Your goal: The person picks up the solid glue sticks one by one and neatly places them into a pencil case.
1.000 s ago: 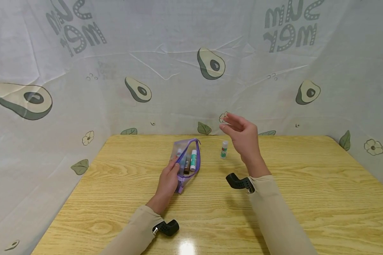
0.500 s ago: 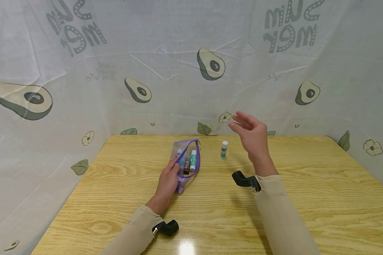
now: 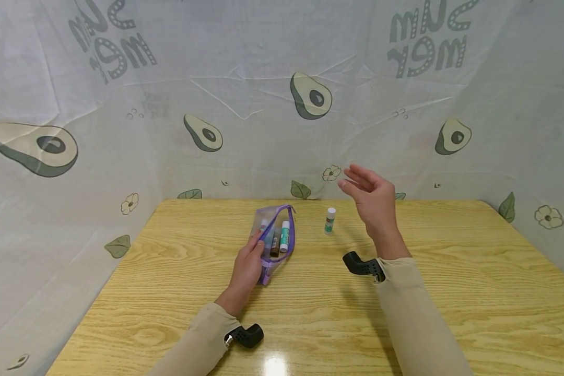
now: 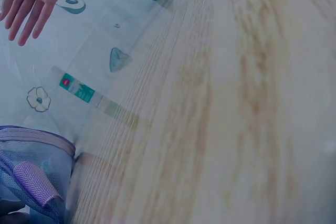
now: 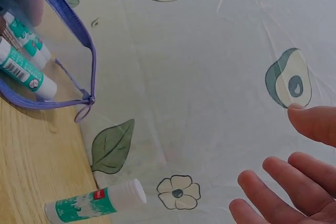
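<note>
My left hand (image 3: 247,266) grips the near left side of a see-through pouch (image 3: 269,211) with a purple zip, whose mouth gapes. Inside lie a white-and-green glue stick (image 3: 284,236), a second one (image 5: 29,38) and a dark brown item (image 3: 275,244) of unclear kind. Another glue stick (image 3: 330,221), white-capped, stands upright on the table to the pouch's right. Above and to the right of it, my right hand (image 3: 373,201) hovers with relaxed fingers and nothing in them. The left wrist view shows the pouch's purple tab (image 4: 35,182) up close.
A wood-grain table (image 3: 451,292) spans the front. White cloth (image 3: 254,94) printed with avocados hangs behind it and along both sides. Each wrist carries a black camera mount (image 3: 250,336).
My right hand has shifted a little to the right, away from the standing glue stick, and has nearly stopped in the last half second. The left hand and pouch stay put.
</note>
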`<act>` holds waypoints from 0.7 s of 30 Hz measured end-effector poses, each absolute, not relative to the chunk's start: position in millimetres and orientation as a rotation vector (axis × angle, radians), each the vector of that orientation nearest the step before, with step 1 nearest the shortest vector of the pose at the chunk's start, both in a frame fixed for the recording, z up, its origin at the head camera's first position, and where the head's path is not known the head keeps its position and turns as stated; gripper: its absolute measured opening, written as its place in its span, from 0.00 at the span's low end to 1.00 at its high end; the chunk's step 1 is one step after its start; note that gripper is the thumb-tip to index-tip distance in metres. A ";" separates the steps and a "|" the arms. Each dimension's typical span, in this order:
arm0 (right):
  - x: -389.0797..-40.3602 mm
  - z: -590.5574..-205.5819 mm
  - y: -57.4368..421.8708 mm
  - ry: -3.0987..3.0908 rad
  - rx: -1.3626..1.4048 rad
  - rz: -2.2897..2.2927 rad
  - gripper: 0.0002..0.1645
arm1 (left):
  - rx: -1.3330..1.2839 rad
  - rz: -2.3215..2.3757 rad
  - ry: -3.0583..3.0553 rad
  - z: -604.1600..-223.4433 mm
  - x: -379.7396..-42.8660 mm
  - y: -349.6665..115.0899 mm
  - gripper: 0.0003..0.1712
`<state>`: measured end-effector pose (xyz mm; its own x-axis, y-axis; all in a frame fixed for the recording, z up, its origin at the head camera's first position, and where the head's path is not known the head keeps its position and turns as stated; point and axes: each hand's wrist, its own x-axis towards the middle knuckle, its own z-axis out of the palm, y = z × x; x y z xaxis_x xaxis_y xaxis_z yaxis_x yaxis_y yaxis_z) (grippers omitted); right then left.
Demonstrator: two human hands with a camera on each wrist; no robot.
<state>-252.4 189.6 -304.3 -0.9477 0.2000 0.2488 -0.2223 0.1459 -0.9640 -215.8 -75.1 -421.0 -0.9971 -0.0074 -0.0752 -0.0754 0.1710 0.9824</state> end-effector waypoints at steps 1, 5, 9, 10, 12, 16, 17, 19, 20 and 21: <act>-253.2 -305.3 189.7 -2.116 0.019 1.871 0.35 | -0.088 1.986 2.365 -420.8 -215.6 -75.0 0.31; -257.5 -313.7 190.9 -2.144 0.017 1.900 0.36 | -0.107 1.984 2.367 -420.0 -215.2 -74.6 0.30; -263.9 -326.8 192.5 -2.185 0.018 1.923 0.38 | -0.110 1.990 2.368 -419.9 -215.5 -74.5 0.30; -265.8 -330.3 192.9 -2.196 0.017 1.927 0.38 | -0.110 1.993 2.369 -420.0 -215.9 -74.5 0.30; -268.9 -337.2 193.0 -2.214 0.014 1.935 0.38 | -0.112 1.994 2.368 -420.2 -216.3 -74.6 0.30; -273.7 -349.8 191.8 -2.234 0.009 1.963 0.38 | -0.113 1.994 2.373 -420.6 -216.9 -74.6 0.30; -274.6 -352.7 191.2 -2.236 0.007 1.970 0.38 | -0.110 1.995 2.376 -420.7 -216.8 -74.6 0.30; -276.3 -358.1 190.3 -2.250 0.005 1.978 0.38 | -0.105 1.996 2.382 -420.8 -216.9 -74.5 0.30; -277.1 -360.7 189.8 -2.259 0.003 1.980 0.38 | -0.103 1.997 2.383 -420.8 -216.8 -74.6 0.30; -277.8 -363.2 189.5 -2.271 -0.001 1.975 0.37 | -0.100 1.999 2.382 -420.7 -216.6 -74.6 0.30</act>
